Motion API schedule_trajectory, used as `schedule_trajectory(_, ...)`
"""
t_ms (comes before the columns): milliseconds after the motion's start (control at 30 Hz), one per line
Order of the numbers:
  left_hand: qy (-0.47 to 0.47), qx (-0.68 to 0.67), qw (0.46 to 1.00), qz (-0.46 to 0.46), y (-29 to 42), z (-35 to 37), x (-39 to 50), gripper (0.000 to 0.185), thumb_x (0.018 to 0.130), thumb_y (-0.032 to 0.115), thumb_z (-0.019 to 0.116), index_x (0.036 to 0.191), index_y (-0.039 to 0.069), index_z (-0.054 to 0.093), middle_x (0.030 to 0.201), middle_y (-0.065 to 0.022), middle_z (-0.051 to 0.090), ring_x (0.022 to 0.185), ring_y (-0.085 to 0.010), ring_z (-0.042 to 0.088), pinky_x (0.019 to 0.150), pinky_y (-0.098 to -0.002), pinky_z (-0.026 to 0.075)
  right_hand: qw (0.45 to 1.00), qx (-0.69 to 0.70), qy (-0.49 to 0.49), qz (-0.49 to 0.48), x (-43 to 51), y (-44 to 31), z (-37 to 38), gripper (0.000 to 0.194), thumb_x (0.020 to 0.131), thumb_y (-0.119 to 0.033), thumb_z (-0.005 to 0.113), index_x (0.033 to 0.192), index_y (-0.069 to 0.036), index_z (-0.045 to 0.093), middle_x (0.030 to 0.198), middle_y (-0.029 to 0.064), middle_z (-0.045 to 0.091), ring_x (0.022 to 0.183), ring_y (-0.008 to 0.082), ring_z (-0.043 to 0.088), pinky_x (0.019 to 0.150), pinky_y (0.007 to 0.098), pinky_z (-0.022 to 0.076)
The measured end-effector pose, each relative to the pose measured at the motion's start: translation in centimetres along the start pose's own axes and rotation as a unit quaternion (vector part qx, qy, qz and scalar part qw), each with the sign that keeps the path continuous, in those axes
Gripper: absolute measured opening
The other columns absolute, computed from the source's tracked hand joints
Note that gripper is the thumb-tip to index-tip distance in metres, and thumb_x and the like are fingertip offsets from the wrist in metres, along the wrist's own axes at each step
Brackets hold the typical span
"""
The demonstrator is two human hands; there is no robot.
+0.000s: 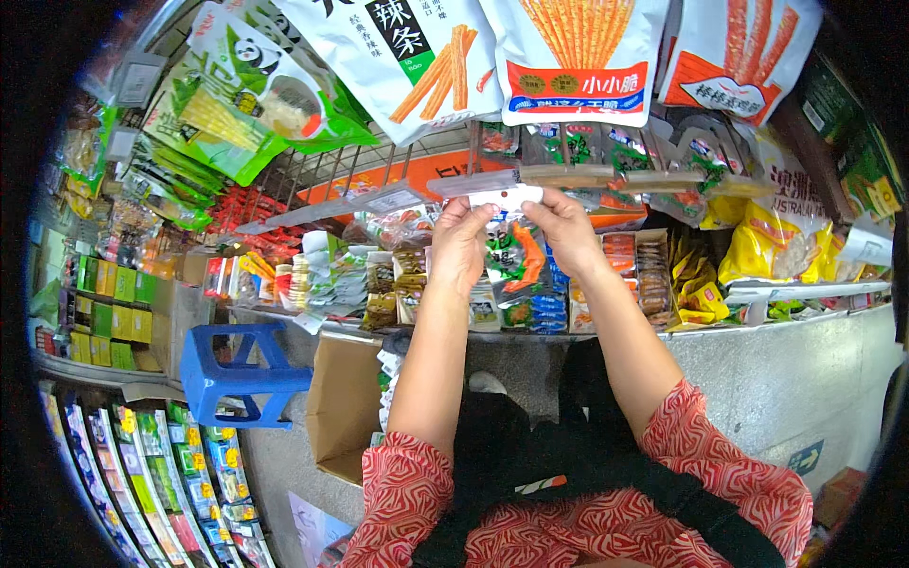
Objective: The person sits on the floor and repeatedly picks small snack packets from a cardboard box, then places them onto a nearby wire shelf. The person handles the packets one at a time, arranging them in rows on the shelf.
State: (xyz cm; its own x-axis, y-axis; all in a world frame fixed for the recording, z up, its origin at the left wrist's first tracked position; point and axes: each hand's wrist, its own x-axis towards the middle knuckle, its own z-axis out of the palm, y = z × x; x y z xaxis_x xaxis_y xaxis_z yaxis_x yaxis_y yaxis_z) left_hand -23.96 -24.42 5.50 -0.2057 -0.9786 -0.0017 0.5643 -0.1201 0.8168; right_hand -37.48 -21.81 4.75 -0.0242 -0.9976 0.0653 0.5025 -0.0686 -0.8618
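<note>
A clear-and-black snack packet [522,259] with an orange and green picture hangs upright between my hands. My left hand [461,238] pinches its white top edge at the left corner, and my right hand [564,231] pinches the right corner. Both hands are just below the clear label rail [476,183] of a wire shelf. Similar packets [628,153] lie on that shelf behind the rail. Below the hands, boxes of small blue packets [549,309] and other small snacks line the lower shelf.
Large white snack bags [579,64] hang above the wire shelf. Yellow bags [774,241] sit at the right. A blue plastic stool [245,376] and an open cardboard box [344,405] stand on the floor at the left, near a rack of small packets [149,461].
</note>
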Motion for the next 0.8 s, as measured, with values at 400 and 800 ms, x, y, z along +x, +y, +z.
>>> schedule_trajectory(400,-0.01,-0.082,0.995,0.06,1.4,-4.1,2.6,0.033,0.065,-0.001,0.062,0.094,0.003,0.049,0.089,-0.0059,0.054,0.085,-0.0188,0.052,0.079,-0.032,0.041,0.99,-0.099,-0.063,-0.078,3.1,1.7,1.9,0.019,0.079,-0.012,0.052,0.094,0.001,0.054,0.081,0.0014,0.056,0.073,0.0052,0.048,0.065,0.0206,0.0414)
schedule_trajectory(800,-0.054,-0.047,0.994,0.078,0.9,-3.4,4.9,0.017,0.07,0.014,0.063,0.077,0.001,0.055,0.07,-0.0068,0.057,0.065,-0.0139,0.052,0.061,-0.0242,0.041,0.99,-0.097,-0.044,-0.096,3.2,1.4,2.2,0.015,0.08,-0.009,0.05,0.092,0.0,0.053,0.085,0.0031,0.055,0.076,0.0076,0.049,0.066,0.0216,0.0401)
